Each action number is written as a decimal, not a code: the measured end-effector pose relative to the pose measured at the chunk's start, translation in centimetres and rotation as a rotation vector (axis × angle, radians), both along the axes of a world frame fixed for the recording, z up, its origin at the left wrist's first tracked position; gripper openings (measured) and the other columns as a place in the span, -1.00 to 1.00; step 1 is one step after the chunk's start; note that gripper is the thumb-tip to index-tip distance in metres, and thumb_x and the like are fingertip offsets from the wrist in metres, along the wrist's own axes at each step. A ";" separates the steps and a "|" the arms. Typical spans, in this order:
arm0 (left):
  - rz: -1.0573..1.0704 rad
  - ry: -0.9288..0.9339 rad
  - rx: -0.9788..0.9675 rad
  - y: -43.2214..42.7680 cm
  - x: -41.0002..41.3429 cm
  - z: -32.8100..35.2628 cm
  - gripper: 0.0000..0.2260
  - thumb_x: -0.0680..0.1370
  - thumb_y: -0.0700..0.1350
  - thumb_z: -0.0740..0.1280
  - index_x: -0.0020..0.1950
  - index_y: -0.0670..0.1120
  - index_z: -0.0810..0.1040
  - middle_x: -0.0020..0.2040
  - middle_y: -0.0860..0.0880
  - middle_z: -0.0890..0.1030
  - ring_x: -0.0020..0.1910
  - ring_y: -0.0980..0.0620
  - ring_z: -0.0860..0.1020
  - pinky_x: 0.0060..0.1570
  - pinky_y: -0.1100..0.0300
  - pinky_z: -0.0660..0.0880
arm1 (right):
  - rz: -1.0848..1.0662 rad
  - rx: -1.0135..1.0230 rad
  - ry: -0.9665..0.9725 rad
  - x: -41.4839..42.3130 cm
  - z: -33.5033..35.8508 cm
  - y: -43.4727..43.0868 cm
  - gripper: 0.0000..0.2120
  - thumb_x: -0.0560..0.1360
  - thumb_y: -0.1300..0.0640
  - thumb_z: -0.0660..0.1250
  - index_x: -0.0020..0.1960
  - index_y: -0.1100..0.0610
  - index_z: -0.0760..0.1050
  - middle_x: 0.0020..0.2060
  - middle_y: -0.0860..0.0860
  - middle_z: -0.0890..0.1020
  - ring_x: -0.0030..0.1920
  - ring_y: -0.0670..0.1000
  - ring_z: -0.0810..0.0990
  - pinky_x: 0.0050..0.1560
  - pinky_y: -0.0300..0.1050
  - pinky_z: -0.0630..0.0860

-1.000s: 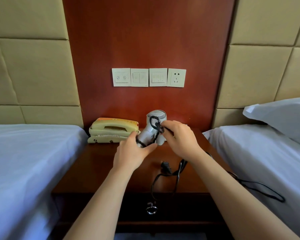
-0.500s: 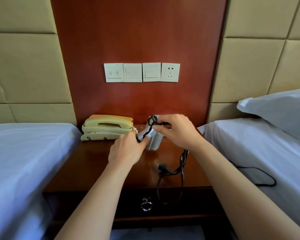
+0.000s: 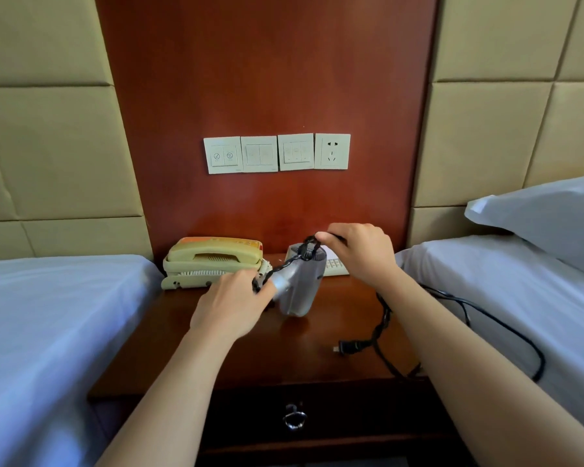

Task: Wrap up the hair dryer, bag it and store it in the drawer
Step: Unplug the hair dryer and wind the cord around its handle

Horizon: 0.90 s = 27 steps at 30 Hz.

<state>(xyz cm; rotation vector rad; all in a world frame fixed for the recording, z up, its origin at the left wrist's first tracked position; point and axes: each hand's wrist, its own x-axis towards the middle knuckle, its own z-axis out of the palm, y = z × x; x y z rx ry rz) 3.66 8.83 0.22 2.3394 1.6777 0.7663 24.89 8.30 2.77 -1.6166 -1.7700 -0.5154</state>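
Hair dryer (image 3: pixel 300 284) sits mid-frame over the nightstand (image 3: pixel 250 358); can't tell if it's touching the top. Biggest risk imo: the slack cord (image 3: pixel 381 323) trailing onto the bed at right snags the table edge, loops slide off, and the plug (image 3: pixel 348 347) drags. Left hand (image 3: pixel 231 308) is wrapped round the handle, and the right hand (image 3: pixel 361 251) pinches cord above the barrel.

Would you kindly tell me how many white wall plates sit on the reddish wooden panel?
4, in one row: three white switch plates, then a white socket plate rightmost; none seem hidden.
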 end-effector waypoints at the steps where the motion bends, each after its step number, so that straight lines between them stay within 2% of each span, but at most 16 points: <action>1: 0.001 -0.002 -0.006 0.2 -0.4 0.0 -0.68 0.56 0.13 0.15 -0.30 -0.03 0.33 -0.34 -0.02 0.43 -0.38 -0.03 0.41 -0.42 0.15 0.22 | -0.010 -0.007 0.029 0.2 0.6 0.3 -0.54 0.55 -0.19 0.13 -0.40 0.08 0.25 -0.52 -0.02 0.34 -0.46 0.04 0.34 -0.49 -0.18 0.10; 4: 0.015 0.000 -0.015 0.8 -1.9 -0.2 -0.70 0.55 0.11 0.16 -0.29 -0.04 0.36 -0.34 -0.02 0.44 -0.36 -0.06 0.43 -0.43 0.14 0.22 | -0.064 -0.042 0.130 1.7 2.6 0.8 -0.49 0.55 -0.19 0.13 -0.43 0.11 0.17 -0.53 -0.02 0.32 -0.46 0.00 0.29 -0.46 -0.17 0.15; 7: 0.017 0.006 0.002 1.0 -3.0 -0.3 -0.69 0.53 0.13 0.18 -0.25 -0.08 0.42 -0.33 -0.04 0.49 -0.29 -0.12 0.50 -0.41 0.13 0.27 | -0.079 -0.099 0.066 2.1 3.2 1.3 -0.48 0.56 -0.19 0.12 -0.45 0.09 0.18 -0.52 -0.02 0.33 -0.46 0.01 0.30 -0.46 -0.17 0.17; 11: -0.014 -0.049 -0.026 0.7 -3.7 0.0 -0.71 0.53 0.09 0.20 -0.28 -0.07 0.41 -0.36 -0.04 0.49 -0.35 -0.10 0.48 -0.40 0.13 0.29 | -0.109 -0.147 0.095 1.3 3.7 2.5 -0.46 0.55 -0.21 0.12 -0.46 0.11 0.19 -0.51 -0.01 0.34 -0.46 0.00 0.31 -0.45 -0.17 0.16; 15: -0.066 -0.130 -0.088 1.0 -5.0 -0.1 -0.69 0.52 0.09 0.22 -0.37 -0.04 0.37 -0.42 -0.02 0.47 -0.31 -0.17 0.60 -0.31 0.10 0.45 | -0.146 -0.124 0.088 1.3 5.2 3.5 -0.45 0.54 -0.23 0.13 -0.44 0.14 0.20 -0.51 0.00 0.37 -0.42 0.07 0.36 -0.45 -0.16 0.18; 19: -0.098 -0.151 -0.087 1.2 -6.0 0.1 -0.68 0.52 0.07 0.23 -0.38 -0.05 0.37 -0.44 0.00 0.44 -0.36 -0.16 0.58 -0.32 0.04 0.50 | -0.181 -0.091 0.079 1.8 7.1 3.9 -0.46 0.53 -0.24 0.14 -0.43 0.15 0.29 -0.50 0.01 0.40 -0.38 0.12 0.41 -0.42 -0.15 0.22; 22: -0.133 -0.190 -0.117 1.3 -6.2 0.4 -0.69 0.55 0.06 0.23 -0.30 -0.11 0.41 -0.45 -0.01 0.42 -0.49 0.00 0.48 -0.42 0.13 0.38 | -0.188 -0.120 0.069 1.6 7.0 4.2 -0.46 0.53 -0.24 0.14 -0.44 0.13 0.32 -0.50 0.01 0.41 -0.37 0.12 0.44 -0.41 -0.15 0.25; 25: -0.181 -0.412 -0.286 0.9 -6.6 1.1 -0.74 0.60 -0.01 0.20 -0.20 -0.16 0.44 -0.50 -0.08 0.42 -0.64 0.08 0.33 -0.59 0.28 0.22 | -0.191 -0.159 0.060 0.9 6.1 4.9 -0.46 0.51 -0.26 0.16 -0.31 0.18 0.51 -0.46 0.03 0.45 -0.35 0.11 0.45 -0.40 -0.14 0.27; 27: -0.208 -0.520 -0.383 0.7 -6.9 1.5 -0.74 0.61 -0.02 0.16 -0.18 -0.15 0.42 -0.51 -0.12 0.44 -0.67 0.06 0.27 -0.64 0.34 0.14 | -0.172 -0.182 0.078 0.6 5.5 5.3 -0.46 0.51 -0.26 0.17 -0.32 0.20 0.49 -0.48 0.03 0.43 -0.39 0.08 0.42 -0.44 -0.18 0.24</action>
